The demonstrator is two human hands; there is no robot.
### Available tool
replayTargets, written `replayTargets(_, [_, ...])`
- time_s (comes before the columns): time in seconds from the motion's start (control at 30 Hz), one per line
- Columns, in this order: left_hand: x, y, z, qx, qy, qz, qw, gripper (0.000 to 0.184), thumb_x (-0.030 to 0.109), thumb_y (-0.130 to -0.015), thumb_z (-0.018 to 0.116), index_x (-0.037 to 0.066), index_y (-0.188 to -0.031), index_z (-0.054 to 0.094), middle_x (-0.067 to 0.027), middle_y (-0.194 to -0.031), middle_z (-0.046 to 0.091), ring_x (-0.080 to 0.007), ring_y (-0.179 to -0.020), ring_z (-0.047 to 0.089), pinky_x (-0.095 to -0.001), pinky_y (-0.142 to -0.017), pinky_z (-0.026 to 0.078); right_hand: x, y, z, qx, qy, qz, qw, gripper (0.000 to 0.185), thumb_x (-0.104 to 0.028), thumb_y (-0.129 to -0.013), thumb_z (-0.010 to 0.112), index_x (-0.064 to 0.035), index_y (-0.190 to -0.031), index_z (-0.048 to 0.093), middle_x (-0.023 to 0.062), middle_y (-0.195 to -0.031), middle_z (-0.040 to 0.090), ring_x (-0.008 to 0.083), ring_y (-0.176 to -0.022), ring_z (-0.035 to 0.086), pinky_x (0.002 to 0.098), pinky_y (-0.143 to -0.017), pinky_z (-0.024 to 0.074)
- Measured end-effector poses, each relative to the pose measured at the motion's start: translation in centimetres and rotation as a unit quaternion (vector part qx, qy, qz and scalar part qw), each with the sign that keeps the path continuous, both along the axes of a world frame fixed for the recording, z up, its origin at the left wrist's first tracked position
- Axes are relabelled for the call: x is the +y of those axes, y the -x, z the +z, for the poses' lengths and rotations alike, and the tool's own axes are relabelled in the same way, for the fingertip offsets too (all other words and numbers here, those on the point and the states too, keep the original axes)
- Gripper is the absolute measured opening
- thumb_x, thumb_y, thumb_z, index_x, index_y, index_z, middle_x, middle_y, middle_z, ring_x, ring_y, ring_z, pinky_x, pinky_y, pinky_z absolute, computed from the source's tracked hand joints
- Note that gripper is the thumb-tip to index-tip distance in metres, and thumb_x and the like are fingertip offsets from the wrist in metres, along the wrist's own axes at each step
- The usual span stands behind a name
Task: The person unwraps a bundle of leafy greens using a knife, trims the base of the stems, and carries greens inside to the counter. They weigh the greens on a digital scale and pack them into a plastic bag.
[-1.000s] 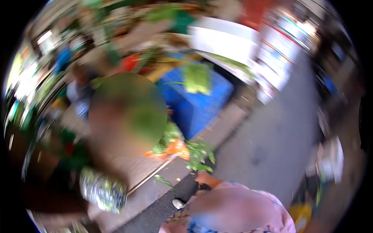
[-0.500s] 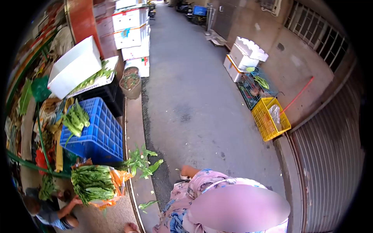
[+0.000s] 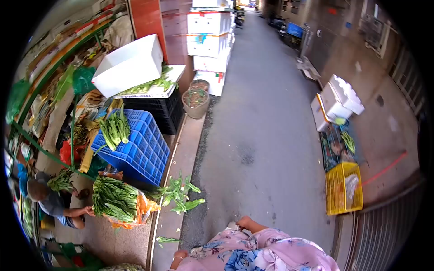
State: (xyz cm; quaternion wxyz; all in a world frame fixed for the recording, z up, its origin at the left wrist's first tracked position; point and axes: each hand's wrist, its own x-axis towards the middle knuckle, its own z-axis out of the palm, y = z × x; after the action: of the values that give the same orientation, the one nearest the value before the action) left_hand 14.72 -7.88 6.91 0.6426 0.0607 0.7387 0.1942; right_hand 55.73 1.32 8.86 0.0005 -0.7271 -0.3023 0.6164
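Note:
My right hand (image 3: pixel 244 221) is in front of the pink floral clothing (image 3: pixel 275 246) I wear, its fingers curled. A small pale shape shows beside it, and I cannot make out whether the hand holds it. Low at the bottom edge, my left hand (image 3: pixel 180 255) is beside the same clothing, small and partly cut off, its fingers unclear. Loose green leaves (image 3: pixel 178 194) lie on the kerb ahead of it. To the left is a bundle of leafy greens (image 3: pixel 115 198) in an orange bag (image 3: pixel 145 208). Another person's hand (image 3: pixel 88 211) touches that bundle.
A blue crate (image 3: pixel 140 140) with greens (image 3: pixel 115 128) on top stands at left, before a white foam box (image 3: pixel 129 65). Stacked white boxes (image 3: pixel 208 40) rise behind. Along the right wall are a yellow crate (image 3: pixel 344 187) and foam boxes (image 3: pixel 337 99). A paved lane (image 3: pixel 253 113) runs between.
My view has turned left, so the crates and boxes appear further right. My left hand shows further right, near my clothing. My right hand and forearm show more fully.

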Motion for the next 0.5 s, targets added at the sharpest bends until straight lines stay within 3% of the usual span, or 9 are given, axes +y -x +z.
replayTargets(0.03, [-0.3, -0.8, 0.4, 0.017, 0.015, 0.022, 0.999, 0.012, 0.014, -0.074, 0.051, 0.008, -0.063, 0.052, -0.0067, -0.058, 0.051, -0.0185, -0.046, 0.051, -0.0324, -0.036, 0.041, 0.6, -1.3, -0.5, 0.031, 0.031, -0.085, 0.995, 0.029, -0.017, -0.072, 0.063, 0.0103, -0.082, 0.059, 0.0189, -0.08, 0.061, 0.0227, -0.057, 0.062, 0.0326, -0.052, 0.051])
replayTargets(0.07, [-0.4, -1.1, 0.7, 0.036, 0.021, 0.048, 0.998, 0.012, 0.014, -0.074, 0.05, 0.008, -0.064, 0.052, -0.0066, -0.058, 0.051, -0.0186, -0.046, 0.051, -0.0328, -0.036, 0.041, 0.8, -3.1, -2.1, 0.032, 0.031, -0.072, 0.996, 0.029, -0.017, -0.072, 0.063, 0.0103, -0.082, 0.059, 0.0189, -0.08, 0.061, 0.0227, -0.057, 0.062, 0.0326, -0.052, 0.051])
replayTargets(0.13, [-0.1, -1.3, 1.7, 0.081, 0.019, 0.102, 0.991, 0.01, 0.013, -0.075, 0.05, 0.008, -0.066, 0.052, -0.0064, -0.059, 0.051, -0.0188, -0.046, 0.051, -0.0336, -0.036, 0.042, 2.6, -6.4, -5.7, -0.01, 0.003, 0.087, 0.996, 0.034, -0.018, -0.073, 0.061, 0.0117, -0.089, 0.056, 0.0171, -0.088, 0.061, 0.0236, -0.057, 0.063, 0.032, -0.052, 0.051])
replayTargets(0.23, [1.2, -2.1, 4.4, 0.133, -0.008, 0.163, 0.978, 0.009, 0.012, -0.076, 0.05, 0.009, -0.068, 0.052, -0.0061, -0.06, 0.052, -0.0191, -0.047, 0.052, -0.0348, -0.036, 0.042, 4.8, -9.3, -4.5, -0.05, 0.043, 0.098, 0.993, 0.034, -0.018, -0.075, 0.058, 0.0118, -0.09, 0.056, 0.0163, -0.088, 0.061, 0.025, -0.059, 0.064, 0.0322, -0.053, 0.051])
replayTargets(0.33, [2.9, -4.9, 7.7, 0.104, -0.067, 0.191, 0.974, 0.007, 0.011, -0.076, 0.05, 0.009, -0.069, 0.052, -0.0059, -0.061, 0.052, -0.0188, -0.048, 0.052, -0.0347, -0.037, 0.043, 7.2, -9.7, -2.6, -0.102, 0.027, 0.116, 0.988, 0.029, -0.018, -0.075, 0.055, 0.0079, -0.086, 0.06, 0.0135, -0.081, 0.063, 0.0239, -0.063, 0.065, 0.0323, -0.057, 0.0509])
replayTargets(0.4, [3.8, -6.4, 7.2, 0.085, -0.11, 0.216, 0.966, 0.009, 0.011, -0.075, 0.049, 0.009, -0.067, 0.052, -0.0076, -0.063, 0.054, -0.0195, -0.049, 0.054, -0.0342, -0.038, 0.043, 9.0, -9.4, -2.8, -0.118, 0.023, 0.112, 0.986, 0.029, -0.021, -0.076, 0.054, 0.0052, -0.086, 0.061, 0.0117, -0.079, 0.064, 0.0218, -0.065, 0.065, 0.0328, -0.06, 0.0506])
replayTargets(0.43, [3.7, -6.6, 6.7, 0.085, -0.117, 0.211, 0.967, 0.009, 0.011, -0.075, 0.049, 0.009, -0.067, 0.052, -0.0076, -0.063, 0.054, -0.0195, -0.049, 0.054, -0.0342, -0.038, 0.043, 10.0, -8.9, -3.5, -0.116, 0.002, 0.216, 0.969, 0.031, -0.025, -0.077, 0.051, 0.0015, -0.086, 0.062, 0.0093, -0.079, 0.065, 0.0194, -0.066, 0.065, 0.0328, -0.064, 0.0495])
replayTargets(0.47, [3.4, -6.6, 6.2, 0.037, -0.112, 0.156, 0.981, 0.006, 0.015, -0.079, 0.05, 0.009, -0.077, 0.051, -0.0083, -0.068, 0.055, -0.0204, -0.053, 0.055, -0.0353, -0.041, 0.046, 10.7, -8.2, -4.0, -0.112, -0.019, 0.319, 0.941, 0.033, -0.03, -0.078, 0.048, -0.0021, -0.086, 0.064, 0.0068, -0.079, 0.066, 0.017, -0.067, 0.064, 0.0329, -0.068, 0.0485])
replayTargets(0.5, [3.0, -6.5, 5.7, -0.01, -0.105, 0.099, 0.989, 0.011, 0.019, -0.082, 0.05, 0.009, -0.087, 0.049, -0.0091, -0.074, 0.055, -0.0213, -0.058, 0.056, -0.0365, -0.043, 0.048, 11.4, -7.2, -4.1, -0.118, -0.025, 0.351, 0.929, 0.034, -0.033, -0.078, 0.046, -0.0052, -0.085, 0.065, 0.0051, -0.078, 0.066, 0.016, -0.068, 0.064, 0.0322, -0.07, 0.0473])
